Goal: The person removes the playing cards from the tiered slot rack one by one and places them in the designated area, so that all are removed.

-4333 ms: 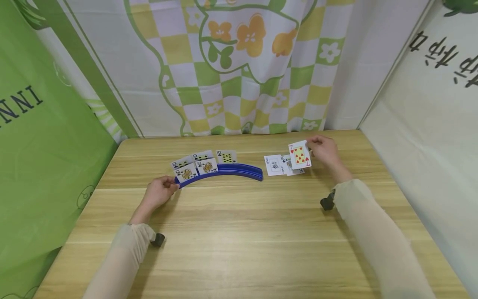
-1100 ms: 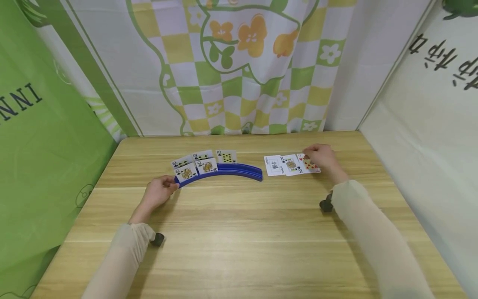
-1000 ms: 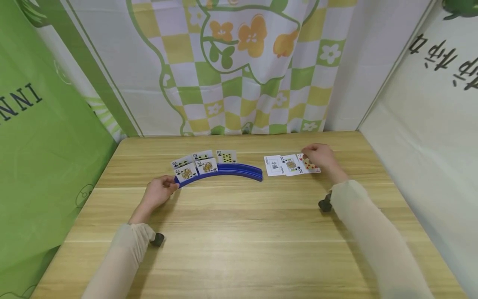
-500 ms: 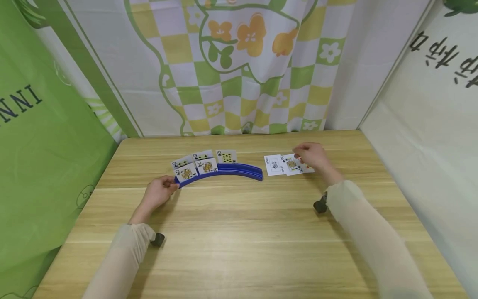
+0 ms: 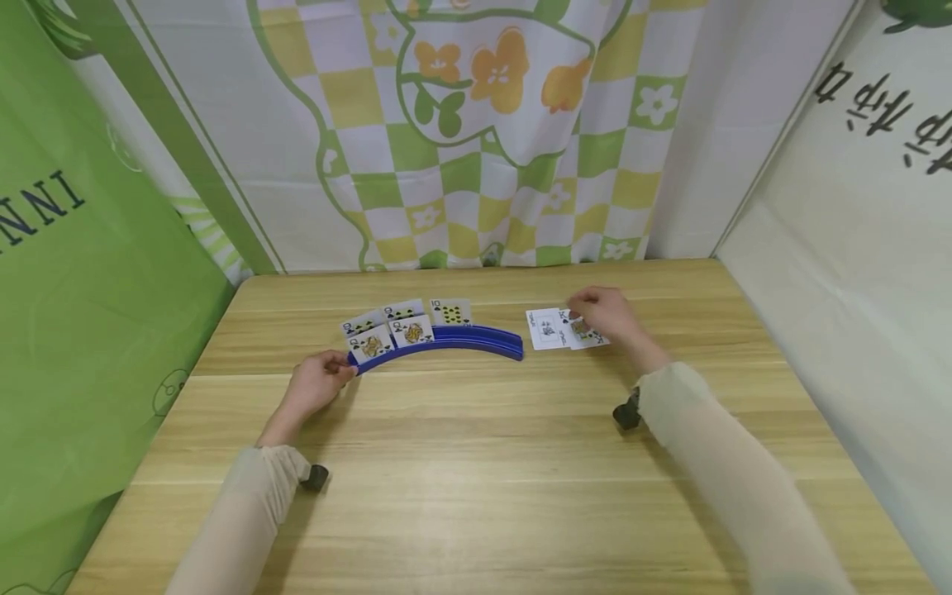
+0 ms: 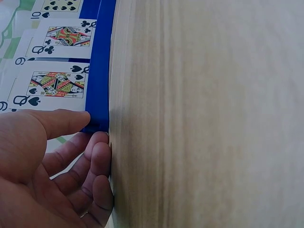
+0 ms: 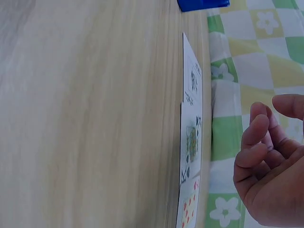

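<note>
A pale wood-grain counter (image 5: 446,446) with rounded far corners catches a soft sheen. Behind it hangs a green, yellow and white checked curtain (image 5: 461,190) printed with orange flowers (image 5: 500,70). A green fabric panel (image 5: 89,281) with dark lettering (image 5: 45,207) stands left; a white panel (image 5: 840,248) bearing black characters (image 5: 878,107) stands right.

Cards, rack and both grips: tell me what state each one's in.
Blue rack: partly filled.
Queen of spades: standing, front row.
Queen of clubs: standing, front row.
Cards behind the queens: partly covered.
Ten of spades: standing, rear row.
Joker: flat, face up.
King: face up.
Hearts card: face up, cut off by the frame.
Left grip: pinching the rack's end.
Right grip: loosely curled, holding nothing.
</note>
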Tool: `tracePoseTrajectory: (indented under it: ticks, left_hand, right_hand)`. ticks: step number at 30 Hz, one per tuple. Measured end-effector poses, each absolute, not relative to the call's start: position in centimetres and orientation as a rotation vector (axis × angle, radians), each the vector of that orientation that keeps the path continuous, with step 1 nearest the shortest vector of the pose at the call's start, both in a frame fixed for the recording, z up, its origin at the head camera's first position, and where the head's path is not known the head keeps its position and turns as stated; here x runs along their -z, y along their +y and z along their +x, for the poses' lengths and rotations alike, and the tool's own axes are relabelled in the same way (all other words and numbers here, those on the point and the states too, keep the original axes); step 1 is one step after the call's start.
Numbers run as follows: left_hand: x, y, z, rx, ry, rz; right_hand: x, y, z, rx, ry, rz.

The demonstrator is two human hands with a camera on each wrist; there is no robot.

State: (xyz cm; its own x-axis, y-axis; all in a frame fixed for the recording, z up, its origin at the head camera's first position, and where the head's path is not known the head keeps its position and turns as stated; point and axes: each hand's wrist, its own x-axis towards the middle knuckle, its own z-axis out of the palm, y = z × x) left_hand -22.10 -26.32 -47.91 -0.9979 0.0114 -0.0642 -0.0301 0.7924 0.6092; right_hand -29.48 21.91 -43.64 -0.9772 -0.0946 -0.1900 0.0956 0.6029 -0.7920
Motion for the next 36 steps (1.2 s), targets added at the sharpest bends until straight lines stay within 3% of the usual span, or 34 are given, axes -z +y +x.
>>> tracePoseTrajectory:
  ticks: [36]
  left_hand:
    - [48.0, -26.3, -22.1, -1.000, 2.907, -0.021]
  right_hand:
    - [42.6, 16.6, -28.0, 1.384, 2.633, -0.191]
